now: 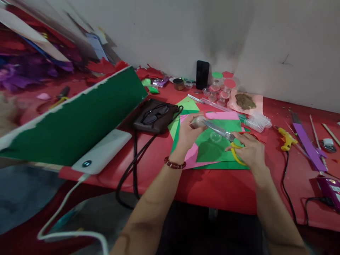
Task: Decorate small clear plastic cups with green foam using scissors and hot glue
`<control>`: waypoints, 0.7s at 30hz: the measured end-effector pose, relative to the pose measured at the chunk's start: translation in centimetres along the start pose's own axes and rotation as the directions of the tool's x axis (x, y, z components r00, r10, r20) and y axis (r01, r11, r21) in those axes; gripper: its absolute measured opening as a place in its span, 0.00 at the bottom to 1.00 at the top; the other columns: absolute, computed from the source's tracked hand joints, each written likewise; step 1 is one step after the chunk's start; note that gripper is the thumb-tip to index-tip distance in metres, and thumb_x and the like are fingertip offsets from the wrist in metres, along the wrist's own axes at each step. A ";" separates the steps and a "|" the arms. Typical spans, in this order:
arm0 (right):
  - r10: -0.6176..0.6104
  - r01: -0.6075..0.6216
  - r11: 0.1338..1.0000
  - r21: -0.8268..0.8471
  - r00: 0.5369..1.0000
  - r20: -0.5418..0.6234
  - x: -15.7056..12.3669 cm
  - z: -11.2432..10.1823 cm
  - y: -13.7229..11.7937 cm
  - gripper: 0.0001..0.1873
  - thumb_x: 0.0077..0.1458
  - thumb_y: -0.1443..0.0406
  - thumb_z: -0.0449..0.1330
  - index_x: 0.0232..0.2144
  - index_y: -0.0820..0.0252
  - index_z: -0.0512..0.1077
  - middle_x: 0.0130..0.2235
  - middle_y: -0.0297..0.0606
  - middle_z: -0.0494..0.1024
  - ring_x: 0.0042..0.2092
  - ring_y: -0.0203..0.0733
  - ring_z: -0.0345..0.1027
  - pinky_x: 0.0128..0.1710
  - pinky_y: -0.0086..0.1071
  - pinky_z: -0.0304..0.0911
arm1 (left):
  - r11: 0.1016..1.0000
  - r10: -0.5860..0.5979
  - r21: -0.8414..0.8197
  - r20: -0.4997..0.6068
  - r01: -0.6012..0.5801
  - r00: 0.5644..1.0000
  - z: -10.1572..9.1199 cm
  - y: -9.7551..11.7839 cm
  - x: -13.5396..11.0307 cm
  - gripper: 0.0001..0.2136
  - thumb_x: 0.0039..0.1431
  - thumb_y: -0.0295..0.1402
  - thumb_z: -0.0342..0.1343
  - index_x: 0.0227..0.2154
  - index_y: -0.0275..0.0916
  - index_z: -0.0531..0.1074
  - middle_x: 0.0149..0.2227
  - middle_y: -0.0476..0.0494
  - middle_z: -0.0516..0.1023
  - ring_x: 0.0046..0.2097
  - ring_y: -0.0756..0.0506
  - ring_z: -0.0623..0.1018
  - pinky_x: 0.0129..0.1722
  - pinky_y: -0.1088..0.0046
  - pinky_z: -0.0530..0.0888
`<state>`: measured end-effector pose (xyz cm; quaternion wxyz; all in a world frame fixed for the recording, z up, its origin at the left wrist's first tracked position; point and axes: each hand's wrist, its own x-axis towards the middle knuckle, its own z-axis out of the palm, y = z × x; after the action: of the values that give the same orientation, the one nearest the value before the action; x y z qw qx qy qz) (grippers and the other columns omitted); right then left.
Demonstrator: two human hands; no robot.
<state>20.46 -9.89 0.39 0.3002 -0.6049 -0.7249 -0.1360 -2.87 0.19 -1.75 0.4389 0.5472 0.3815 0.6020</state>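
The fingers of the left hand (pixel 186 132) are clamped on a small clear cup (pixel 198 122), which they hold over the coloured paper. The fingers of the right hand (pixel 248 147) are closed round the handles of the scissors (pixel 216 129), 1 loop yellow and 1 red. The blades point toward the left hand, with their tips at the cup; from my end I cannot tell whether the 2 blades are parted. Between the 2 hands I make out a clear round piece (pixel 215 137) on a green sheet (pixel 209 154), with a pink sheet (pixel 222 115) showing around it. A beaded bracelet (pixel 174 163) circles the left wrist.

Farther out, I see nested clear cups (pixel 257 122) beyond the right hand, then a yellow glue gun (pixel 287 138). Past the paper, lidded cups (pixel 221 92) stand near an upright black phone (pixel 202 75). On my left, dark sunglasses (pixel 156 114) lie on a brown pouch (pixel 140 122), a white power bank (pixel 106 150) is nearer, and a green board (pixel 87 117) stands tilted on the red table (pixel 217 193).
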 end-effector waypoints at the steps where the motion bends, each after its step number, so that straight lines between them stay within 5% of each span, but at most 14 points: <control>1: 0.002 -0.002 1.000 0.009 1.000 0.009 0.0 0.0 0.1 0.13 0.61 0.56 0.65 0.45 0.49 0.86 0.33 0.34 0.81 0.34 0.39 0.73 0.31 0.31 0.55 | 1.000 -0.007 0.000 0.006 0.007 1.000 0.0 0.1 0.0 0.19 0.44 0.29 0.72 0.41 0.40 0.79 0.49 0.40 0.83 0.50 0.41 0.82 0.51 0.61 0.79; 6: 0.021 -0.025 0.998 0.066 0.998 0.061 0.0 0.2 0.4 0.14 0.59 0.58 0.66 0.46 0.48 0.86 0.33 0.33 0.81 0.32 0.39 0.71 0.30 0.31 0.56 | 0.997 -0.071 -0.010 0.043 0.072 0.997 -0.1 0.5 0.1 0.19 0.42 0.30 0.72 0.41 0.40 0.79 0.45 0.43 0.84 0.40 0.45 0.81 0.42 0.68 0.78; 12: 0.030 -0.039 0.994 0.103 0.996 0.081 -0.2 0.4 0.4 0.15 0.60 0.63 0.64 0.47 0.49 0.86 0.35 0.35 0.83 0.35 0.40 0.75 0.32 0.30 0.60 | 0.996 -0.091 -0.018 0.020 0.091 0.996 0.0 0.5 -0.1 0.21 0.42 0.29 0.70 0.42 0.40 0.78 0.43 0.44 0.83 0.40 0.46 0.80 0.42 0.69 0.77; 21: -0.014 0.019 0.994 -0.108 0.998 0.053 -0.3 0.2 -0.1 0.16 0.68 0.53 0.60 0.47 0.50 0.85 0.33 0.36 0.82 0.34 0.40 0.72 0.29 0.32 0.51 | 0.990 -0.138 0.031 -0.007 0.138 0.990 0.2 0.4 -0.4 0.21 0.42 0.26 0.69 0.44 0.40 0.77 0.40 0.46 0.84 0.37 0.46 0.82 0.38 0.70 0.78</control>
<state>20.37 -10.05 0.09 0.2468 -0.6177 -0.7290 -0.1616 -2.73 -0.35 -1.50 0.4698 0.5249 0.4288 0.5656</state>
